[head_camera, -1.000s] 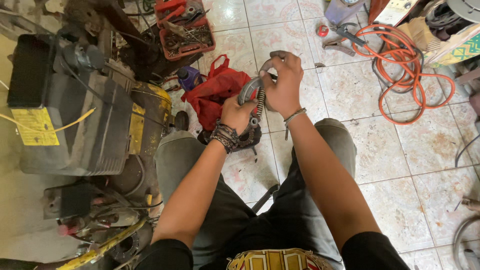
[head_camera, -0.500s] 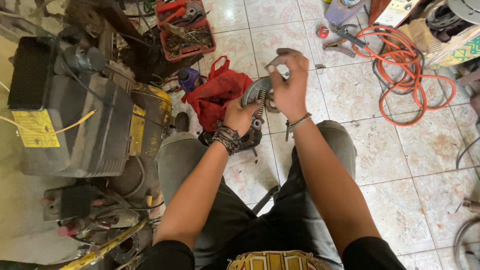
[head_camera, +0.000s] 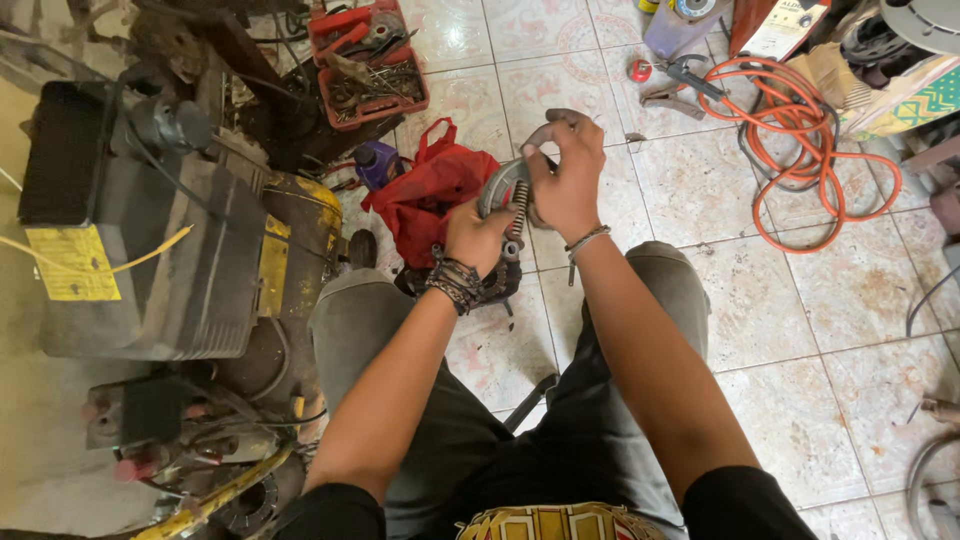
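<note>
My left hand grips one curved grey brake shoe from below, over my knees. A coil spring runs down between the two hands. My right hand holds the second curved shoe from above, fingers wrapped over its top end. The two shoes sit side by side, joined by the spring. A dark round part lies on the floor just under my left wrist, partly hidden.
A red bag and a purple bottle lie beyond the hands. A red tray of tools sits farther back. An engine with a yellow tank fills the left. An orange hose coil lies at the right.
My right hand, which had lifted its shoe up and away half a second ago, has come back down against the left-hand shoe. The left hand has barely moved.
</note>
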